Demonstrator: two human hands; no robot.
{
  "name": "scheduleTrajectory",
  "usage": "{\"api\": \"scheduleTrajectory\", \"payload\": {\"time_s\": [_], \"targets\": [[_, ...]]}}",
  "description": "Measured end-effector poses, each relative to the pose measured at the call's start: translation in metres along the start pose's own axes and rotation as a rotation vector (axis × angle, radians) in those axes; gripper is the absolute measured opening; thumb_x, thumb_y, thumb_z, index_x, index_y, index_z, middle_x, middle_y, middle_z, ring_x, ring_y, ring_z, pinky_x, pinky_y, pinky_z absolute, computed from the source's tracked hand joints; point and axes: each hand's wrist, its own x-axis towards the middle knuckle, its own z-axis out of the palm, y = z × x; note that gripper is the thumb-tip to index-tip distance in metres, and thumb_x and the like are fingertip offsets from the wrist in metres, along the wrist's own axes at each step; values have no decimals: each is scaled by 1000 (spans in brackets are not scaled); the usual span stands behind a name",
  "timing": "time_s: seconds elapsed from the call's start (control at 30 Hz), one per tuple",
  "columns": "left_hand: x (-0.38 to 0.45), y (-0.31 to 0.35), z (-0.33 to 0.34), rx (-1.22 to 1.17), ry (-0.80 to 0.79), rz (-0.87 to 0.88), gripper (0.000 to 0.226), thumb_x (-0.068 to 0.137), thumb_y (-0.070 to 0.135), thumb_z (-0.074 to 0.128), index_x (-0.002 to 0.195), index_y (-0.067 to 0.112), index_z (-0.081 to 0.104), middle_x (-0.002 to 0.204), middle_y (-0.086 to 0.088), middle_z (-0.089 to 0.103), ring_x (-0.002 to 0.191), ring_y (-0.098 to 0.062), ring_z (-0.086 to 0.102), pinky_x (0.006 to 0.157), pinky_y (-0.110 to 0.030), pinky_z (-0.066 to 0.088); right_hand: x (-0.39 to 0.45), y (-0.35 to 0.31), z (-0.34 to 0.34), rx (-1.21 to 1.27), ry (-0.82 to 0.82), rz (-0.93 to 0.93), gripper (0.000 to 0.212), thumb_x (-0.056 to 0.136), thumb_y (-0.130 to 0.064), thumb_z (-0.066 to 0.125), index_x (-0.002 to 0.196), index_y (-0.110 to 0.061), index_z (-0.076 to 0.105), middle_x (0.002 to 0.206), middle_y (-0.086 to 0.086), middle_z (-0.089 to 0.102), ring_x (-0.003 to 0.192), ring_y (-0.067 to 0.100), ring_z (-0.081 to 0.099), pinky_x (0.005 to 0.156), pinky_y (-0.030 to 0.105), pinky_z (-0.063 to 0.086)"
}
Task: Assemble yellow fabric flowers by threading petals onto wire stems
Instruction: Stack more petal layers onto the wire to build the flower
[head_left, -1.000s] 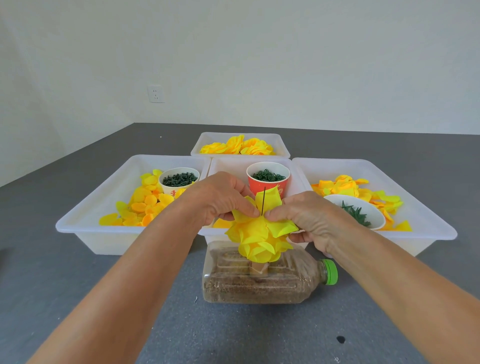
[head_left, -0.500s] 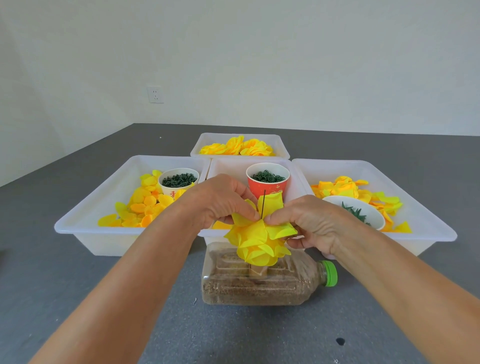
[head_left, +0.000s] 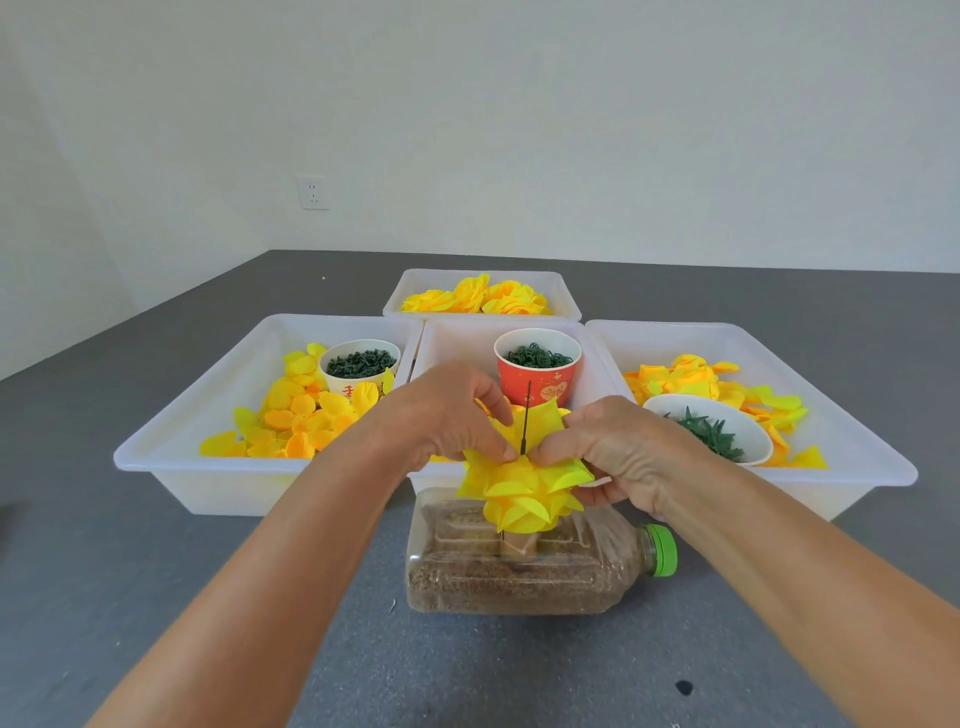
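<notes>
At the centre of the frame a yellow petal (head_left: 540, 421) is being pressed down the upright wire stem (head_left: 527, 415), whose dark tip is standing clear above the fabric. To do this well, the petal is best being pushed evenly from both sides close to the wire, so that the stem is not being bent and the hole is not being torn; this is offered as a judgement. The petal is being pinched just left of the wire by the fingertips of the left hand (head_left: 452, 415) and just right of it by the right hand (head_left: 618, 447), both grips narrow and closed on fabric. Beneath, a layered flower head (head_left: 519, 493) of folded, pointed bright yellow pieces is being built, fuller toward the bottom. The stem is being held upright by a clear bottle (head_left: 519, 577) lying on its side, filled with brown grain, its green cap (head_left: 662, 551) pointing to the right of the frame. Behind, in the middle of the frame, white trays (head_left: 171, 441) are being kept with loose petals, and a red cup (head_left: 537, 371) with green pieces.
</notes>
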Motion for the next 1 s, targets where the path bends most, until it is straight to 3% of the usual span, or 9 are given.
{"api": "scheduleTrajectory", "payload": {"time_s": [0.1,0.2,0.3,0.43,0.57,0.63,0.77,0.9,1.0], "targets": [[-1,-2,2,-23,-1,3,40,71,1,77,104,15,59,96,-9,57,88,-21,55,64,-25,47,1,6,0,27,37,6,27,71,1,76,87,-15,61,71,3,66,60,14,63,46,21,48],[-4,-3,3,18,38,117,45,69,-2,76,105,18,58,102,-8,60,76,-14,53,63,-24,45,2,16,-2,-90,176,-149,50,63,-6,84,103,-20,56,94,6,59,84,21,59,65,30,50],[-7,-2,5,126,136,279,29,65,0,77,81,21,66,96,-3,63,86,-18,56,70,-28,48,-2,22,3,-147,241,-343,32,64,-6,83,79,-26,65,85,4,62,75,17,57,70,33,50],[-11,-8,8,65,117,325,18,70,2,73,71,20,74,96,-2,68,93,-15,61,87,-38,50,-6,26,10,-69,171,-383,22,69,-8,79,65,-27,69,68,-6,66,59,1,57,53,15,44],[-17,-13,6,8,92,310,8,67,28,81,73,28,75,93,8,68,87,-6,61,79,-31,51,-7,25,9,-28,182,-364,16,65,-15,82,68,-24,70,72,-4,69,64,4,59,55,15,44],[-17,-15,6,38,83,315,21,61,36,85,76,27,75,92,10,67,84,-2,60,75,-26,49,-7,25,10,-38,194,-361,15,66,-15,81,69,-23,69,80,3,71,70,10,61,59,18,47],[-15,-18,4,103,80,313,24,61,25,86,82,28,75,100,11,64,88,-1,58,68,-18,42,-6,27,10,4,173,-351,15,67,-13,81,71,-22,70,81,1,69,67,6,59,54,15,43],[-12,-21,-2,36,14,302,24,65,15,82,82,31,75,101,9,67,93,-6,61,75,-19,49,-4,31,9,51,157,-358,17,66,-11,82,69,-24,71,74,-6,66,59,-2,59,48,10,42],[-11,-24,-2,-3,-39,299,28,68,8,79,87,28,76,98,7,71,94,-10,64,79,-21,49,-3,34,9,77,142,-386,20,65,-9,81,70,-26,72,84,-4,69,76,2,64,61,17,48]]}}
